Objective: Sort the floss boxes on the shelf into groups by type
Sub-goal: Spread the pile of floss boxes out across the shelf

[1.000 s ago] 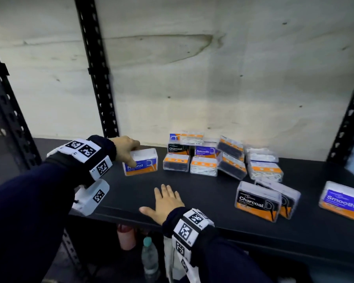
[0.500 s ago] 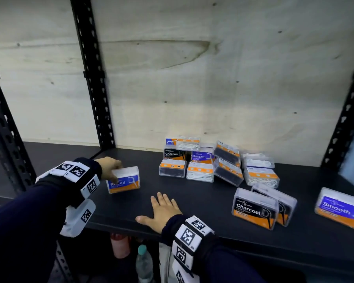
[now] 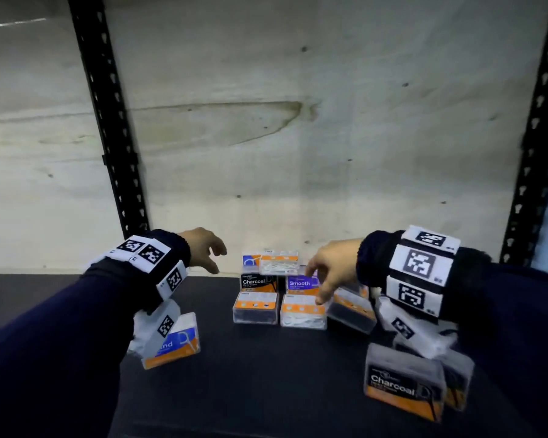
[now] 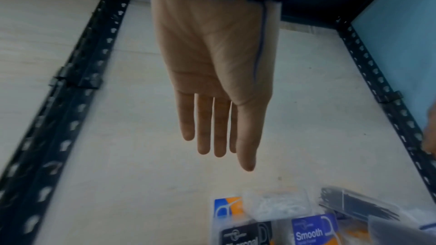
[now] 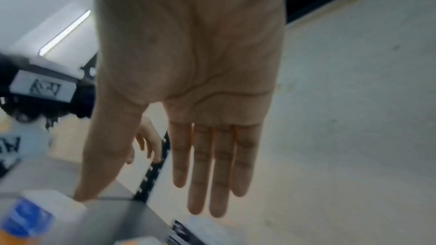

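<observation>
The cluster of floss boxes (image 3: 285, 295) sits on the black shelf (image 3: 250, 390) against the plywood back wall (image 3: 298, 137); all places are given relative to this cluster. Within it, a black "Charcoal" box (image 3: 257, 282) and a purple "Smooth" box (image 3: 301, 285) stand side by side, with a blue-and-orange box (image 3: 270, 262) stacked on top and two orange-labelled clear boxes (image 3: 256, 307) lying in front. Both labels are also read in the left wrist view, Charcoal (image 4: 245, 234) beside Smooth (image 4: 311, 230).

The left hand (image 3: 201, 248) is held in the air left of the cluster, fingers loosely spread, nothing grasped; the left wrist view shows the fingers (image 4: 204, 128) straight and released. The right hand (image 3: 329, 267) is held over the cluster's right side, fingers extended downward near the Smooth box; contact cannot be told. In the right wrist view its palm (image 5: 200, 62) is flat, nothing held.

A blue "Round" box (image 3: 174, 344) stands alone, well left and forward of the cluster, partly hidden by the wrist camera. A second Charcoal box (image 3: 404, 385) stands right and forward of it.
</observation>
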`<state>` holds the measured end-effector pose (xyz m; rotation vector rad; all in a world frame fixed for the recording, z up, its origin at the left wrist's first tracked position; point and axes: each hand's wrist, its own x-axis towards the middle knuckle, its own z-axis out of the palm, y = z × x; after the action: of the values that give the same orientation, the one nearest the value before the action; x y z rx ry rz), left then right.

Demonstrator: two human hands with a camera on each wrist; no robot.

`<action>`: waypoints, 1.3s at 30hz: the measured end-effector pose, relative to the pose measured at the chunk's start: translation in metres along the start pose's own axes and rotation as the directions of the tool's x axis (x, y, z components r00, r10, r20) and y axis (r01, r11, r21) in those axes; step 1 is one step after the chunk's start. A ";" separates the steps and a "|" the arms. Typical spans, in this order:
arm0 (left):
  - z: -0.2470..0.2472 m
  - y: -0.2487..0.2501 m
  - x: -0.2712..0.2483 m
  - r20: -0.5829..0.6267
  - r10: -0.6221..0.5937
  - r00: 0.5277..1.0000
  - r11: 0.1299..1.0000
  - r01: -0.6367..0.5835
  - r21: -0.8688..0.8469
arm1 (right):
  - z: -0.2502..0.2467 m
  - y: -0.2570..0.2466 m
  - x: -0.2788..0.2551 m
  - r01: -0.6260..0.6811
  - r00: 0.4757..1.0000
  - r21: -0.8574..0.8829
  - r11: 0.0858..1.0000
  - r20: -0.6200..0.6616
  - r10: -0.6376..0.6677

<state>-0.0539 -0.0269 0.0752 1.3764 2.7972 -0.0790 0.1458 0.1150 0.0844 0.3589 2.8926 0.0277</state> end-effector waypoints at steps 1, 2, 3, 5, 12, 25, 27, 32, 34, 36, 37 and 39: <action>-0.001 0.007 0.009 0.007 0.019 1.000 1.000 -0.019 0.019 | -0.001 0.014 0.003 -0.024 1.000 -0.053 0.998 0.006 0.024; 0.000 0.014 0.017 0.020 0.036 0.999 0.999 -0.037 0.040 | 0.001 0.026 0.006 -0.045 0.999 -0.096 0.994 0.024 0.048; 0.002 0.021 0.025 0.032 0.054 0.998 0.997 -0.056 0.057 | 0.003 0.038 0.010 -0.066 0.996 -0.128 0.990 0.052 0.073; 0.006 0.033 0.042 0.040 0.080 0.996 0.994 -0.082 0.070 | 0.012 0.060 0.019 -0.101 0.987 -0.170 0.980 0.107 0.120; 0.024 0.066 0.092 0.111 0.119 0.987 0.985 -0.131 0.111 | 0.056 0.093 0.053 -0.115 0.968 -0.222 0.968 0.193 0.159; 0.037 0.090 0.126 0.117 0.151 0.982 0.954 -0.176 0.244 | 0.061 0.110 0.073 -0.118 0.948 -0.006 0.993 0.296 0.115; 0.036 0.090 0.126 0.115 0.166 0.979 0.944 -0.191 0.267 | 0.059 0.116 0.071 -0.157 0.931 0.111 0.981 0.348 0.109; 0.033 0.087 0.122 0.063 0.181 0.981 0.946 -0.191 0.260 | 0.060 0.122 0.069 -0.206 0.954 0.250 0.946 0.268 0.137; 0.030 0.086 0.120 0.032 0.181 0.983 0.959 -0.183 0.216 | 0.059 0.120 0.067 -0.209 0.957 0.253 0.945 0.251 0.144; 0.024 0.084 0.116 0.015 0.161 0.987 0.971 -0.162 0.174 | 0.060 0.116 0.064 -0.194 0.959 0.200 0.961 0.246 0.142; 0.021 0.082 0.114 0.007 0.149 0.989 0.978 -0.149 0.149 | 0.061 0.114 0.063 -0.182 0.959 0.145 0.973 0.243 0.143; 0.014 0.079 0.107 -0.005 0.129 0.992 0.989 -0.128 0.077 | 0.062 0.109 0.061 -0.149 0.965 0.035 0.988 0.224 0.137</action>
<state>-0.0567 0.1053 0.0538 1.5736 2.7319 -0.1784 0.1285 0.2348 0.0159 0.5435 2.6466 -0.0595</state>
